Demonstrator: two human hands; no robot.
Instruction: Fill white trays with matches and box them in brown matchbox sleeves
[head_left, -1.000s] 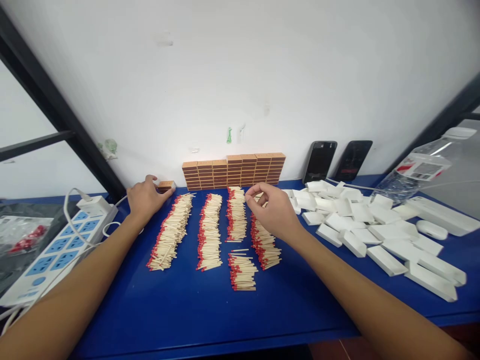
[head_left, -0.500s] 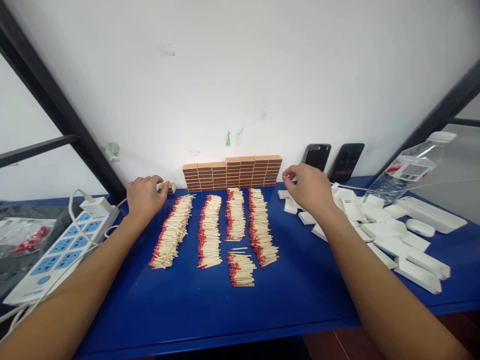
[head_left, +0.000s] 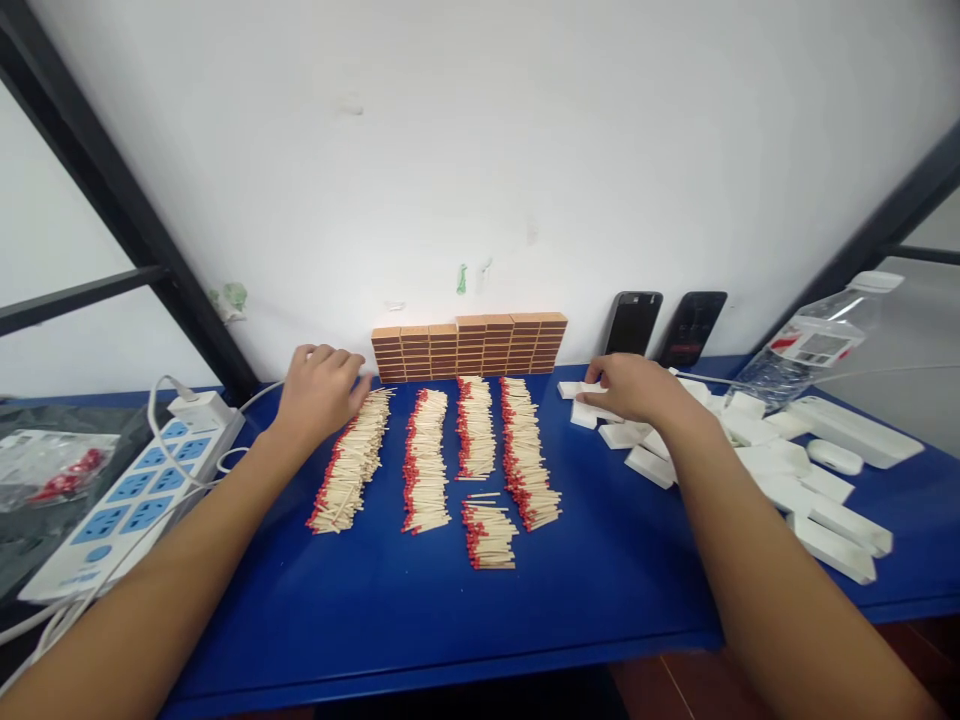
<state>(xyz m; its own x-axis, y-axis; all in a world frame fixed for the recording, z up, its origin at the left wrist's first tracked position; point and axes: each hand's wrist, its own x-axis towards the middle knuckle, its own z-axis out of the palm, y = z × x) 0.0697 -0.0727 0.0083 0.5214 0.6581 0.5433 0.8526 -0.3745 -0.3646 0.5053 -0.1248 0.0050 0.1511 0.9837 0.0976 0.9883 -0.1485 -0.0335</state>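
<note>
My left hand (head_left: 321, 392), fingers curled and thumb drawn in, is at the back left, beside the left end of the stacked brown matchboxes (head_left: 469, 350). What it holds, if anything, is hidden behind it. My right hand (head_left: 628, 388) reaches to the small white matchbox trays (head_left: 630, 434) at the right, thumb and fingers closed around one white tray (head_left: 593, 388). Between my hands lie rows of red-tipped matches: a left row (head_left: 352, 465), a second row (head_left: 427, 462), two rows further right, and a short pile (head_left: 489, 535) in front.
Two dark phones (head_left: 631, 323) lean on the wall behind my right hand. A clear plastic bottle (head_left: 817, 340) and a white earphone case (head_left: 835, 457) are at the far right. A power strip (head_left: 135, 490) with white cables lies at the left.
My left hand has moved right, and the single matchbox beside it is now out of sight. My right hand has come down onto the white trays and closed on one.
</note>
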